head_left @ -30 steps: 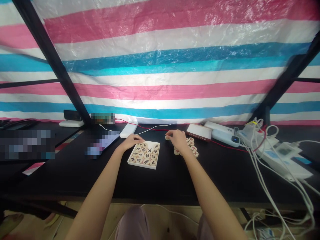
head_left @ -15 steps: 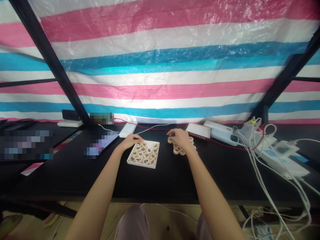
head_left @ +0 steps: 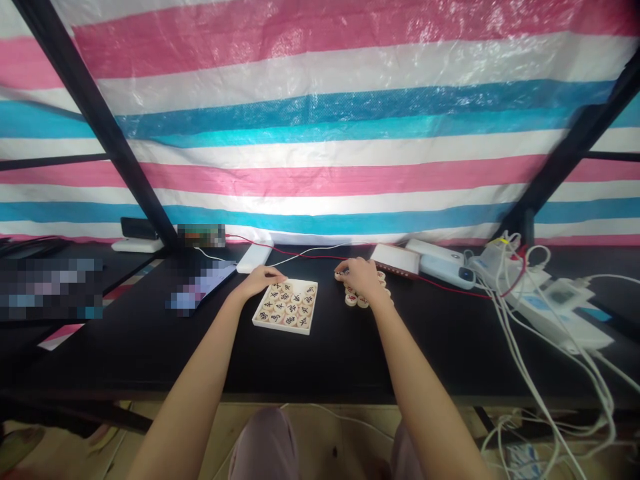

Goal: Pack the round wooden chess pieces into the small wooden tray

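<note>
A white square tray (head_left: 283,327) on the black table (head_left: 320,353) holds several round wooden chess pieces (head_left: 290,305) with red and black characters. My left hand (head_left: 260,280) rests on the tray's far left corner, fingers curled over the edge. My right hand (head_left: 361,277) lies on a loose pile of the same pieces (head_left: 353,299) to the right of the tray, fingers bent down onto them. What the fingertips grip is hidden.
A striped pink, white and blue tarp hangs behind the table. A white power bank (head_left: 254,258), a red-edged box (head_left: 395,259), a white charger (head_left: 443,268) and a power strip with many white cables (head_left: 545,307) lie at the back and right. Black frame posts slant on both sides.
My right hand has moved from the far-left loose piece back onto the pile and settled on it. The left hand stays at the tray corner.
</note>
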`<action>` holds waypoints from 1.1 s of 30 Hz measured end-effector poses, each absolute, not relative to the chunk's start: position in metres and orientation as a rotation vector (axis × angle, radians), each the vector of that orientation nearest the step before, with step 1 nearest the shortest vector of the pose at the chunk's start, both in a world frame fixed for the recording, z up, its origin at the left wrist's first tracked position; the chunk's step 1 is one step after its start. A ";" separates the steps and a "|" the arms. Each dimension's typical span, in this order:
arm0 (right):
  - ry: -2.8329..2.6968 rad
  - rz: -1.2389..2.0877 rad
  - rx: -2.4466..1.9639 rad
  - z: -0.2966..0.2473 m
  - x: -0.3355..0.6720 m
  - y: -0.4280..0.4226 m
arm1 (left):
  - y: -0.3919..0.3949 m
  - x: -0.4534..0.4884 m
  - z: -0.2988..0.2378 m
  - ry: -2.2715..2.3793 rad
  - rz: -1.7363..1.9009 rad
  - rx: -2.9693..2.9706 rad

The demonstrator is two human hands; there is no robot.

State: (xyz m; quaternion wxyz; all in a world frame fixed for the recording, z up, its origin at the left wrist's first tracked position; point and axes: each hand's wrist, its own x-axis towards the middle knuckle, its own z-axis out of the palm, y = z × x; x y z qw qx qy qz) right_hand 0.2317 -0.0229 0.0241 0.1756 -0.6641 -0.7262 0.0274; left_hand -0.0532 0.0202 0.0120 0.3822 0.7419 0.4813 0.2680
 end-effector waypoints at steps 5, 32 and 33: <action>-2.018 0.054 -1.883 0.020 0.235 -0.021 | 0.019 -0.053 0.013 1.222 0.693 1.887; -2.410 -0.010 -1.426 0.033 0.178 -0.047 | 0.017 -0.053 0.013 1.202 0.700 1.916; -2.408 -0.001 -1.419 0.034 0.179 -0.047 | 0.017 -0.052 0.013 1.201 0.700 1.917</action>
